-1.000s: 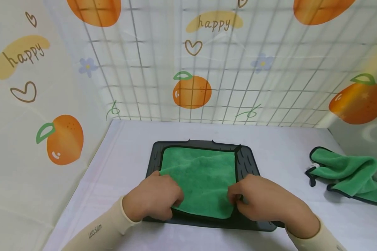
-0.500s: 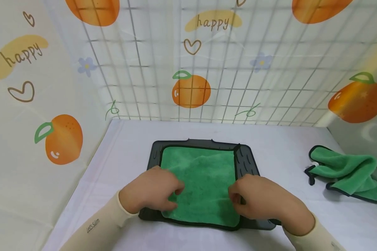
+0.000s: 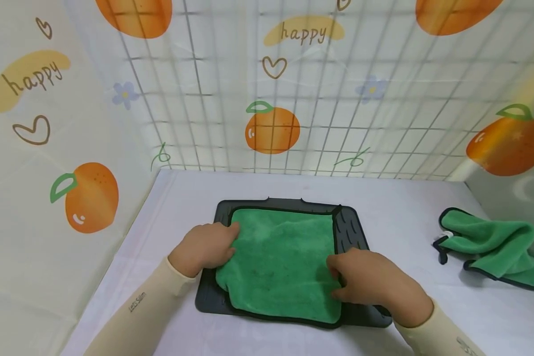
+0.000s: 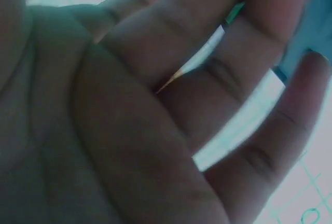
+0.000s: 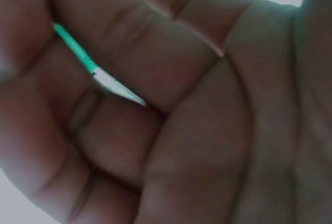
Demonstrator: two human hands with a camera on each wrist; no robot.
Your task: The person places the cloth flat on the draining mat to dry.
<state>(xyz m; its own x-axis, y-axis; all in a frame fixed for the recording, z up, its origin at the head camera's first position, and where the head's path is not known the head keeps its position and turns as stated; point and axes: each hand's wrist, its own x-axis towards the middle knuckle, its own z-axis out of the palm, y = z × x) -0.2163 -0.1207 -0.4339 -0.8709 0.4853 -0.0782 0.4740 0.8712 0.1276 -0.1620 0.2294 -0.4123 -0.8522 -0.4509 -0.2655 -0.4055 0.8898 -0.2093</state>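
A green towel [image 3: 280, 262] with black edging lies spread over a dark grey board [image 3: 353, 230] with rounded corners. Its lower left edge bulges a little outward. At the towel's upper left side, my left hand [image 3: 206, 247] has its index finger and thumb apart, right at the edge. Its fingers look spread and only slightly bent in the left wrist view. My right hand [image 3: 365, 277] is over the towel's right edge, bent fingers and thumb apart and overlapping the cloth. The right wrist view is mostly filled by the palm and bent fingers, with a sliver of green between them.
A second green towel [image 3: 494, 247] with black edging lies crumpled at the right of the white tabletop [image 3: 178, 198]. Behind the table hangs a printed curtain [image 3: 222, 143] with oranges, and a similar sheet [image 3: 22, 207] closes off the left side.
My left hand has let go of the towel's lower left part and moved up and left to its side edge. The towel's near edge now lies lower and flatter. The right hand has shifted slightly, its thumb opening.
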